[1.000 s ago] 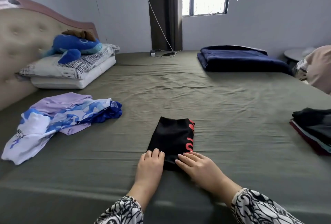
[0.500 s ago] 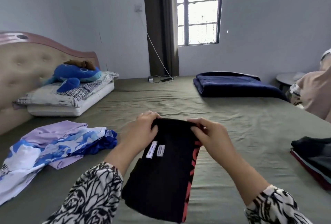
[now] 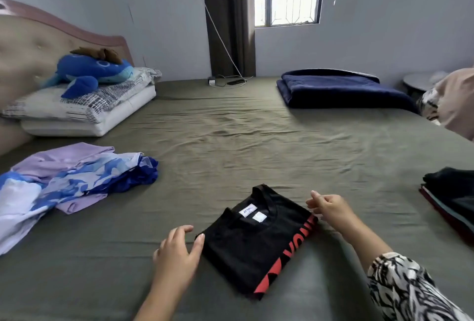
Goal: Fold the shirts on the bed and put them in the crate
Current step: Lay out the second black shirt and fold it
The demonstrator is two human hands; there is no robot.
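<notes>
Black shirt [image 3: 259,238] lies folded into a compact rectangle on the bed [image 3: 230,146], between the two hands, collar side up with two white labels showing and a red printed band along the edge nearest the right hand. Left hand [image 3: 177,251] sits at the shirt's left corner, fingers spread and relaxed, thumb tip just touching the fabric edge, gripping nothing; likely it is steadying or squaring the fold. Right hand [image 3: 331,209] hovers at the far right corner, fingers loosely curled, holding nothing; contact with the cloth cannot be told. Fold appears finished, so the shirt probably rests flat here to be smoothed before lifting. Fabric looks soft, matte knit, thin layers with crisp edges; it will sag unless supported from below. Olive sheet is lightly wrinkled. Beyond the left hand, unfolded shirts [image 3: 66,179], lilac and blue-white patterned, lie in a loose heap, presumably waiting. Out past the right hand, a stack of dark folded clothes [image 3: 454,200] sits at the bed edge. No crate is visible.
</notes>
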